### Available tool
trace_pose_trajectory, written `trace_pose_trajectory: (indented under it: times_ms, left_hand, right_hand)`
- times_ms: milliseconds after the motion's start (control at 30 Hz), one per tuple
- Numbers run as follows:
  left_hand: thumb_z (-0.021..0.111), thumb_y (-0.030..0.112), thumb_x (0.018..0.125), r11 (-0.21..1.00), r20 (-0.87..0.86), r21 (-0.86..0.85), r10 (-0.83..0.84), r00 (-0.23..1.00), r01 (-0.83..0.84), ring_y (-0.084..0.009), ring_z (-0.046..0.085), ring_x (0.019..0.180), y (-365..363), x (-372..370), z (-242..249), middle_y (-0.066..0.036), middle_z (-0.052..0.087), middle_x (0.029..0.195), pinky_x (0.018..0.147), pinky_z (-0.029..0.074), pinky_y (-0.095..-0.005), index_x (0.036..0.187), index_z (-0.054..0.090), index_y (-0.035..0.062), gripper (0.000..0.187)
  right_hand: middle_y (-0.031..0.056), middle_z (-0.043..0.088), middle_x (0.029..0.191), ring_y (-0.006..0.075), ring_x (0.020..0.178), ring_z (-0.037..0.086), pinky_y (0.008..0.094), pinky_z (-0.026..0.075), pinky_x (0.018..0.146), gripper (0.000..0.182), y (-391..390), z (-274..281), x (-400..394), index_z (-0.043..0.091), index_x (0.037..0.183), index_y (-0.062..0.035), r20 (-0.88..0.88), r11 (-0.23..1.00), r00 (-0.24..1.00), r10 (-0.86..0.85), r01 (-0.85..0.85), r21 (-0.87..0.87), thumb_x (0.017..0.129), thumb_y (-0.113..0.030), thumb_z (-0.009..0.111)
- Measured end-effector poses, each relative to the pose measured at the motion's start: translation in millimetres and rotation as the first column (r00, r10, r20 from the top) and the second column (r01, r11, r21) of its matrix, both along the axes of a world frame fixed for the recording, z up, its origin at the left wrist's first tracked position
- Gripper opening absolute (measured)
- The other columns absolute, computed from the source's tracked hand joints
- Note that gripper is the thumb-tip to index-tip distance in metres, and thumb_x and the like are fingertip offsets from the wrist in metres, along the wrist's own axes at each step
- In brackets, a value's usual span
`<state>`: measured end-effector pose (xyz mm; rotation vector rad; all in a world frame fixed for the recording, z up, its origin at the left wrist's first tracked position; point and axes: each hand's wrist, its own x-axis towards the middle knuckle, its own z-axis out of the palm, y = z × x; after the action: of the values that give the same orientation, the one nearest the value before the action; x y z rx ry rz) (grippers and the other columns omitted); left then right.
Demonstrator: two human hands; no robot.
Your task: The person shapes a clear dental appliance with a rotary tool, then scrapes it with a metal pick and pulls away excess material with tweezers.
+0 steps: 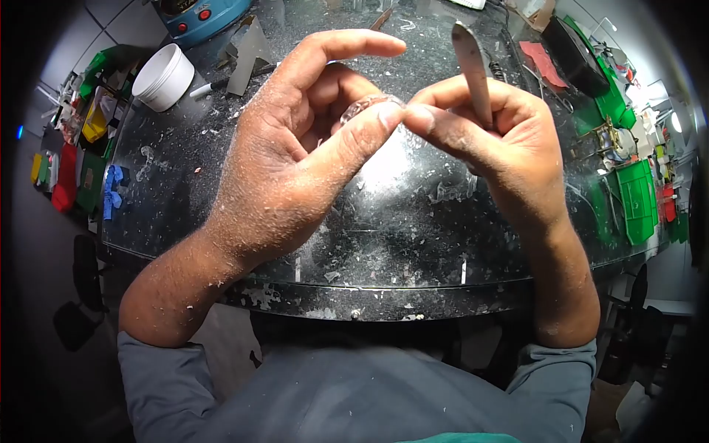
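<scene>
My left hand (284,155) is dusted with pale specks and pinches a small clear, glassy-looking piece (360,108) between thumb and fingers, its index finger stretched out above. Most of the clear piece is hidden behind the thumb, so its exact kind does not show. My right hand (509,136) holds a knife (473,70) with a flat, round-ended metal blade pointing up and away from me. Its handle is hidden in the palm. The right thumb and index fingertips are pressed together at the clear piece's edge, touching the left thumb tip.
The black worktop (369,251) is scattered with white crumbs and clear scraps. A white tub (164,77), a marker (209,88) and a blue machine (199,18) stand back left. At right lie a red sheet (543,63), a black box (574,55) and green bins (636,199).
</scene>
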<state>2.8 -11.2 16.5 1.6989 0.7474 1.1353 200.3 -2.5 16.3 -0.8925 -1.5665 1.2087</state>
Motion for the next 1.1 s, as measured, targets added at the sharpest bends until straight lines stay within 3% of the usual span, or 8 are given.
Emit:
trace_pose_trajectory:
  times_ms: [100, 167, 200, 433, 567, 633, 1100]
  left_hand:
    - [0.053, 0.019, 0.092, 0.996, 0.071, -0.08, 0.055, 0.996, -0.05, -0.0057, 0.05, 0.081, 0.5, 4.6, 0.8, -0.005, 0.059, 0.092, 0.073, 0.04, -0.0189, 0.132, 0.043, -0.0032, 0.047]
    - [0.044, 0.031, 0.096, 0.992, 0.085, -0.126, 0.041, 0.996, -0.03, -0.0097, 0.053, 0.084, 9.4, -2.9, -0.3, -0.008, 0.061, 0.096, 0.075, 0.042, -0.0214, 0.129, 0.043, -0.0066, 0.05]
    - [0.042, 0.03, 0.096, 0.989, 0.119, -0.146, 0.02, 0.993, -0.002, -0.0102, 0.054, 0.085, 11.0, -5.8, -2.6, -0.009, 0.061, 0.096, 0.075, 0.042, -0.022, 0.127, 0.046, -0.0063, 0.048]
    - [0.044, 0.028, 0.097, 0.985, 0.129, -0.168, -0.01, 0.992, 0.031, -0.0126, 0.057, 0.082, 12.5, -8.1, -5.8, -0.01, 0.061, 0.094, 0.074, 0.043, -0.0235, 0.113, 0.056, -0.0045, 0.038]
    - [0.049, 0.026, 0.096, 0.979, 0.188, -0.206, 0.049, 0.981, -0.01, -0.0129, 0.058, 0.08, 9.2, -3.5, -5.8, -0.009, 0.061, 0.091, 0.073, 0.043, -0.0239, 0.113, 0.056, -0.0038, 0.035]
    - [0.053, 0.024, 0.094, 0.975, 0.273, -0.213, -0.009, 0.962, 0.07, -0.0131, 0.059, 0.079, 12.2, -6.2, -8.6, -0.01, 0.062, 0.093, 0.072, 0.044, -0.0245, 0.114, 0.057, -0.0034, 0.033]
    - [0.052, 0.026, 0.095, 0.943, 0.238, -0.327, 0.019, 0.971, 0.061, -0.0116, 0.055, 0.078, 8.0, -3.0, -2.8, -0.006, 0.058, 0.087, 0.075, 0.044, -0.0245, 0.116, 0.056, -0.0062, 0.039]
  right_hand:
    - [-0.0076, 0.052, 0.06, -0.0018, 0.047, 0.036, 0.0164, 0.022, 0.043, 0.016, -1.4, 8.3, 0.9, 0.067, 0.094, -0.0013, 0.02, 0.999, 1.0, -0.007, 0.008, -0.034, 0.084, -0.014, 0.069]
    - [-0.01, 0.043, 0.055, -0.0012, 0.044, 0.031, 0.0177, 0.019, 0.041, 0.018, 0.7, 11.2, 3.4, 0.066, 0.091, -0.0014, -0.091, 0.991, 0.996, -0.024, 0.012, -0.134, 0.085, -0.019, 0.068]
    - [-0.0113, 0.035, 0.053, -0.0008, 0.043, 0.027, 0.0187, 0.018, 0.04, 0.021, -1.1, 14.4, 3.3, 0.065, 0.091, -0.0018, -0.065, 0.98, 0.995, -0.069, 0.056, -0.19, 0.086, -0.022, 0.067]
    - [-0.0116, 0.034, 0.054, -0.0013, 0.043, 0.025, 0.0181, 0.018, 0.04, 0.022, 1.5, 9.8, 6.5, 0.064, 0.094, -0.0017, -0.113, 0.983, 0.989, -0.099, 0.079, -0.165, 0.087, -0.022, 0.065]
    - [-0.0115, 0.033, 0.054, -0.0017, 0.043, 0.024, 0.0173, 0.019, 0.039, 0.02, 1.3, 9.4, 5.4, 0.064, 0.09, -0.0021, -0.12, 0.985, 0.987, -0.104, 0.086, -0.148, 0.088, -0.022, 0.064]
    - [-0.0115, 0.033, 0.054, -0.0017, 0.042, 0.024, 0.0172, 0.019, 0.038, 0.02, 1.4, 9.2, 5.5, 0.063, 0.089, -0.0022, -0.131, 0.987, 0.986, -0.102, 0.083, -0.138, 0.088, -0.022, 0.064]
    - [-0.0111, 0.034, 0.057, -0.0018, 0.042, 0.025, 0.0158, 0.019, 0.036, 0.019, 2.6, 8.8, 4.8, 0.061, 0.091, -0.0022, -0.154, 0.988, 0.985, -0.072, 0.049, -0.149, 0.089, -0.021, 0.063]
